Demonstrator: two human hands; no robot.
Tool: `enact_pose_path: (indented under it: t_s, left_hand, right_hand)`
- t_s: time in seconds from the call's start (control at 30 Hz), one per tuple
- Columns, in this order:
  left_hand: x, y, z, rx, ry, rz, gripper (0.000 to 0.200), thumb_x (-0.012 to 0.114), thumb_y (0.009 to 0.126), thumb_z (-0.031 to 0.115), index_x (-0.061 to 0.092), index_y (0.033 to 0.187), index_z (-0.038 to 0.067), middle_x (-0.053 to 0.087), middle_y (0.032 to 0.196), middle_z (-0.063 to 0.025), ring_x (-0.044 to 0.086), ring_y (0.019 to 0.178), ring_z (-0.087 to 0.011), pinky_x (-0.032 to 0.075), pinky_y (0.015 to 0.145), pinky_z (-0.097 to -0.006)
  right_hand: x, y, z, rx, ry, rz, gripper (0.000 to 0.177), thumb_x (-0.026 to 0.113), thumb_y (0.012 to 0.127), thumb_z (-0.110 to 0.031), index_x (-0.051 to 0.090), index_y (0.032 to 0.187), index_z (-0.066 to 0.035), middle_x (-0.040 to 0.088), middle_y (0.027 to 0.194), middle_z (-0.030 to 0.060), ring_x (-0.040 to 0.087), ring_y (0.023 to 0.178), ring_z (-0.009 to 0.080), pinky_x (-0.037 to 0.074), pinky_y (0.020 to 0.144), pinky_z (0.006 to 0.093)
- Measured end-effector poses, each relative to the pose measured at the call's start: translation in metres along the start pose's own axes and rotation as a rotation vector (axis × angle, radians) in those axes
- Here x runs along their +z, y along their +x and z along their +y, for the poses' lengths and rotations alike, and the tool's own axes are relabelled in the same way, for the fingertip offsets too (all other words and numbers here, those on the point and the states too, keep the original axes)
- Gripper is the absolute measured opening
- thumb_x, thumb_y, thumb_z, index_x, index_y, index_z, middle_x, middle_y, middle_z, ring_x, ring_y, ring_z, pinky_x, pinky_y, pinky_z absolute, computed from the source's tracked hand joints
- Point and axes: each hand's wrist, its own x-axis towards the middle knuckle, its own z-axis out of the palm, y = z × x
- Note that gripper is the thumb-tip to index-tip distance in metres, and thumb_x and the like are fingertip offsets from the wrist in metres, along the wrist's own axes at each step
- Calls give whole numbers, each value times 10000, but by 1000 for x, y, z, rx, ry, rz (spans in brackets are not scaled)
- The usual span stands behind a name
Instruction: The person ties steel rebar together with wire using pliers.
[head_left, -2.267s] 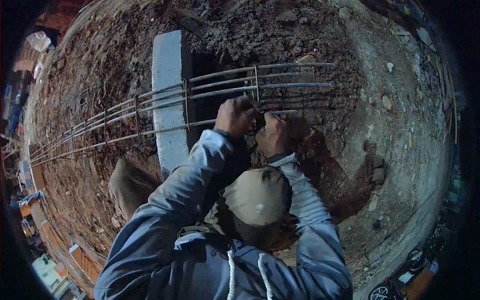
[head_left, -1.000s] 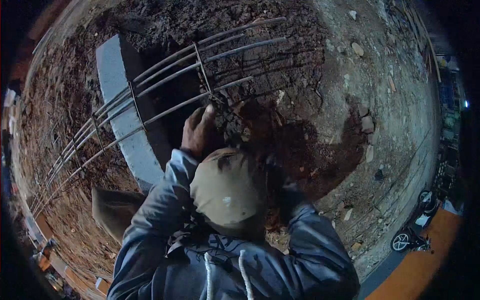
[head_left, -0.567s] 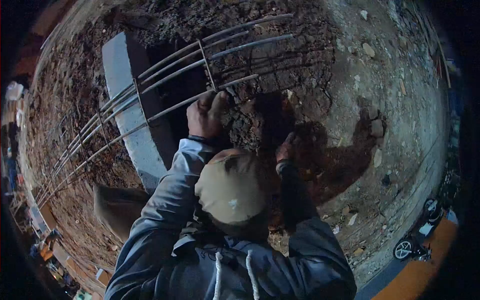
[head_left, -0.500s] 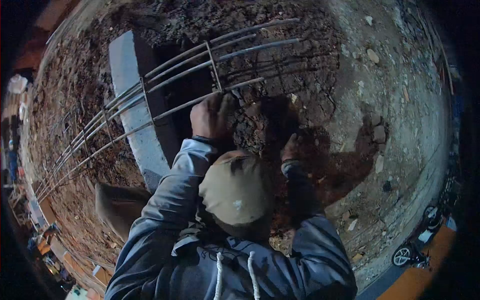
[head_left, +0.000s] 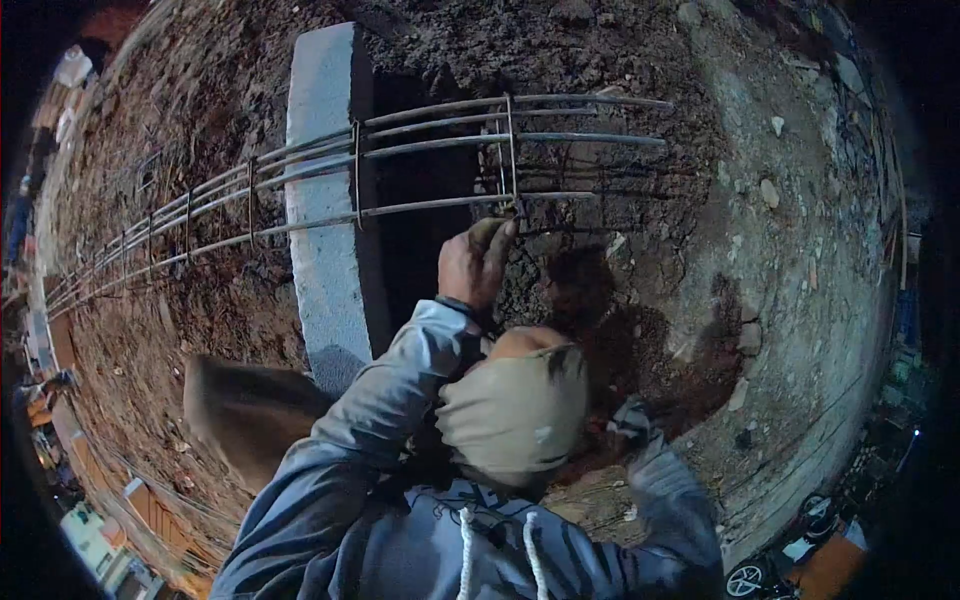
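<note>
A cage of long steel rebars runs from the left across a grey concrete block and over a dark pit in the soil. Thin upright stirrups tie the bars together. My left hand reaches up under the lowest bar, its fingertips pinched at the joint where the right-hand stirrup meets that bar. Whatever is pinched there is too small to make out. My right hand is hidden behind my tan-trousered knee; only its grey sleeve shows, low on the right.
Loose red-brown soil and stones surround the pit. My other knee is at lower left. A wheel of a parked vehicle shows at the bottom right edge, and boxes or buildings line the far left edge.
The view swung so the cage now lies more level. My right hand dropped from the soil beside the pit and went behind my knee. My left hand stayed at the stirrup joint.
</note>
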Motion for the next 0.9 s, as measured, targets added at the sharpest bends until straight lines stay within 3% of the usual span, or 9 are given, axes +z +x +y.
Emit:
enact_pose_path:
  t_s: [0.07, 0.27, 0.3, 0.4, 0.43, 0.53, 0.63, 0.9]
  left_hand:
    - [-2, -4, 0, -203, -203, -75, 316, 533, 838, 308, 624, 913, 14, 593, 697, -192, 606, 680, -308, 441, 607, -371]
    - [-14, 3, -3, -148, -217, -186, 321, 533, 838, 288, 619, 930, -7, 611, 718, -182, 609, 676, -237, 439, 631, -330]
    - [-14, 3, -6, -159, -217, -205, 318, 531, 838, 283, 619, 929, -8, 612, 715, -178, 607, 670, -222, 438, 625, -325]
    - [-12, 3, -15, -248, -294, -266, 308, 532, 836, 274, 619, 926, -8, 622, 740, -182, 618, 716, -214, 440, 648, -323]
    - [-12, 3, -17, -249, -305, -262, 308, 532, 836, 274, 619, 926, -8, 622, 740, -182, 618, 716, -214, 440, 648, -323]
    - [-10, 5, -22, -295, -353, -319, 311, 536, 833, 276, 623, 934, -5, 630, 750, -176, 617, 722, -202, 444, 657, -323]
    - [-5, 5, -26, -183, -369, -223, 311, 537, 831, 278, 629, 942, 3, 623, 692, -150, 596, 653, -178, 443, 619, -327]
    - [-3, 8, -29, -330, -434, -289, 314, 548, 821, 287, 641, 925, 6, 629, 668, -143, 609, 632, -193, 446, 597, -322]
  right_hand:
    - [6, 10, -37, -76, -112, -55, 536, 523, 797, -203, 340, 1263, -9, 567, 884, 177, 549, 794, 273, 430, 726, 391]
    - [24, 11, -139, -338, -635, 74, 610, 524, 799, -223, 300, 1324, -6, 562, 894, 178, 545, 788, 266, 426, 728, 393]
    - [35, 3, -174, -283, -759, 80, 596, 508, 805, -190, 288, 1338, -41, 558, 918, 220, 548, 804, 287, 423, 737, 400]
    - [45, 4, -186, -447, -869, 210, 579, 475, 819, -132, 269, 1361, -120, 545, 967, 264, 543, 812, 344, 418, 747, 402]
    - [52, 0, -196, -374, -913, 233, 612, 455, 807, -46, 249, 1371, -163, 530, 1004, 295, 540, 841, 390, 417, 757, 417]
    - [60, -2, -205, -443, -1028, 264, 650, 473, 801, 0, 255, 1370, -225, 489, 1069, 324, 538, 891, 420, 430, 775, 430]
    - [69, -4, -215, -316, -1150, 343, 673, 497, 801, -2, 257, 1363, -282, 404, 1162, 361, 502, 951, 477, 433, 804, 459]
    - [75, 1, -208, -288, -1196, 335, 687, 523, 800, -57, 232, 1364, -319, 343, 1193, 391, 479, 959, 517, 436, 795, 491]
